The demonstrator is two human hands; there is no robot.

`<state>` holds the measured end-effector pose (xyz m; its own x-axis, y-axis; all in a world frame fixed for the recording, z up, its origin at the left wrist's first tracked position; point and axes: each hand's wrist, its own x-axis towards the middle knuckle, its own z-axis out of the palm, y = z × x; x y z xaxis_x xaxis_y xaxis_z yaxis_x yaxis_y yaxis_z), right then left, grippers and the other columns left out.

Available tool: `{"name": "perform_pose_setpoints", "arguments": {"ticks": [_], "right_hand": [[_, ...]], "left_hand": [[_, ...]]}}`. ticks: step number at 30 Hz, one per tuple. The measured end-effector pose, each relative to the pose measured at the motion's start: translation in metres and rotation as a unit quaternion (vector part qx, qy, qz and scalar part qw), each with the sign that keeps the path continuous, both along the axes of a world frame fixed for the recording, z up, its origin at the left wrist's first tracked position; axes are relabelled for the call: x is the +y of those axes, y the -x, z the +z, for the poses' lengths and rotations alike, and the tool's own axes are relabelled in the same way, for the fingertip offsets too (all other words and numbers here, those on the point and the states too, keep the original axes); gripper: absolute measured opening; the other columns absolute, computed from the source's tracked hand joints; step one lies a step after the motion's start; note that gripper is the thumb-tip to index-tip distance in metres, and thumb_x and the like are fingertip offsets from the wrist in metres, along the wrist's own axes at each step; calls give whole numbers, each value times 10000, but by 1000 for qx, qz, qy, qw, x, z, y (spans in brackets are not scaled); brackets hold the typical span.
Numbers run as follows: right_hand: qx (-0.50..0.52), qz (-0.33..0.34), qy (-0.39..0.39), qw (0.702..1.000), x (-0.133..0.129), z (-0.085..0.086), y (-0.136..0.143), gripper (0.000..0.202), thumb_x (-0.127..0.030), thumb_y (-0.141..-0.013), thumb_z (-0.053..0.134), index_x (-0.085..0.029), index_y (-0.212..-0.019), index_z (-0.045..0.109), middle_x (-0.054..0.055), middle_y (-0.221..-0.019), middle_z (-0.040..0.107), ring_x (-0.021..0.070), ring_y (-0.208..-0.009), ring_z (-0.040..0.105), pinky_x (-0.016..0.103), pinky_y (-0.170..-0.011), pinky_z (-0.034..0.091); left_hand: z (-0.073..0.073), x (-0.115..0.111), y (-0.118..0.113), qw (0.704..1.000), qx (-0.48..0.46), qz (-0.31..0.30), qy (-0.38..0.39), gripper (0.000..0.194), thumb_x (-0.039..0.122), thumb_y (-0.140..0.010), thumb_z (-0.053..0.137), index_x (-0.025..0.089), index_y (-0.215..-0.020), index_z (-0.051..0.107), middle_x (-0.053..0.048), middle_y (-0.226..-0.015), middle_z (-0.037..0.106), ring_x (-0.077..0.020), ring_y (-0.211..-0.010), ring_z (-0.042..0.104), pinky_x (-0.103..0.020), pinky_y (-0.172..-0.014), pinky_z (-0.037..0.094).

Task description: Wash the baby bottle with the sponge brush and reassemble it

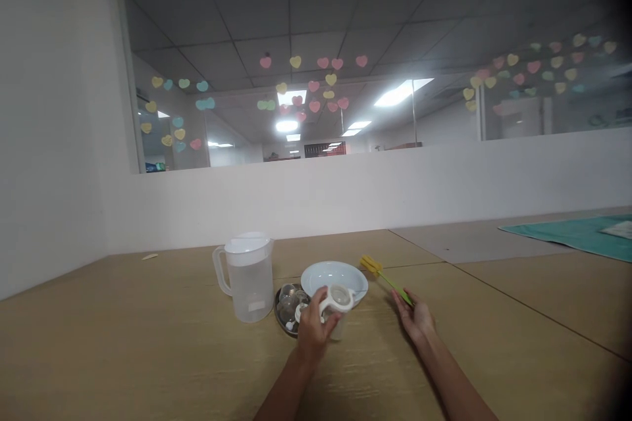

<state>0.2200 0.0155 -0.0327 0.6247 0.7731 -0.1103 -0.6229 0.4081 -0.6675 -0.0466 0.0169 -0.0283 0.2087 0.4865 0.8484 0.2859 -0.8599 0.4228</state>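
Observation:
My left hand (313, 329) is closed on a small translucent container (338, 301) with a white collar and side handle, in front of a white bowl (334, 264). Its round top faces me; the lower body is partly hidden by my fingers. In my right hand (419, 319) is the green handle of a bottle brush (388, 279), whose yellow sponge head points to the far left, beside the bowl. Just left of my left hand, a dark round tray (279, 321) holds several small clear and white parts, partly covered by the hand.
A translucent plastic pitcher (251, 283) stands left of the tray. A teal mat (567, 235) lies at the far right. The white wall (296, 200) rises behind the wooden table (162, 342), with a heart-stickered window above. A small pale scrap (149, 256) lies at the back left.

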Motion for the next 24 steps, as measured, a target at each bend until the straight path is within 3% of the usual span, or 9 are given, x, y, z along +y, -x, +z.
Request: {"name": "perform_pose_setpoints", "arguments": {"ticks": [4,11,18,21,24], "right_hand": [[-19,-22,28,999,1,1,1,167,-74,-758,440,-146,-901,484,75,-903,590,115,-801,649,213,-764,548],[-150,-65,49,985,6,2,13,141,-222,-662,585,-158,-783,552,27,-806,612,130,-688,634,253,-696,559],[-356,-80,77,928,-1,5,27,211,-347,-579,606,-168,-683,645,42,-733,654,191,-735,597,317,-735,486],[-472,-69,89,874,-8,7,37,186,-339,-601,576,-190,-671,663,50,-761,669,203,-765,589,319,-770,444],[-638,-61,131,756,-11,6,47,223,-314,-693,478,-192,-735,660,60,-841,673,197,-786,591,306,-752,421]], "left_hand": [[-2,-4,-6,993,89,-44,-62,436,468,-863,427,152,-1159,478,-129,-1100,626,-201,-1004,608,-311,-862,501],[4,-10,-11,989,134,-56,25,407,407,-869,447,173,-1204,440,-106,-1135,599,-195,-1040,574,-339,-895,477],[9,-11,-13,990,116,-59,59,402,407,-839,504,177,-1167,482,-105,-1091,605,-220,-1029,551,-382,-893,450],[9,-12,-12,989,98,-70,81,430,398,-851,481,173,-1215,436,-110,-1161,579,-215,-1082,531,-379,-929,427],[10,-14,-11,988,84,-80,97,450,380,-862,459,180,-1259,386,-109,-1223,549,-207,-1127,515,-373,-963,405]]}}
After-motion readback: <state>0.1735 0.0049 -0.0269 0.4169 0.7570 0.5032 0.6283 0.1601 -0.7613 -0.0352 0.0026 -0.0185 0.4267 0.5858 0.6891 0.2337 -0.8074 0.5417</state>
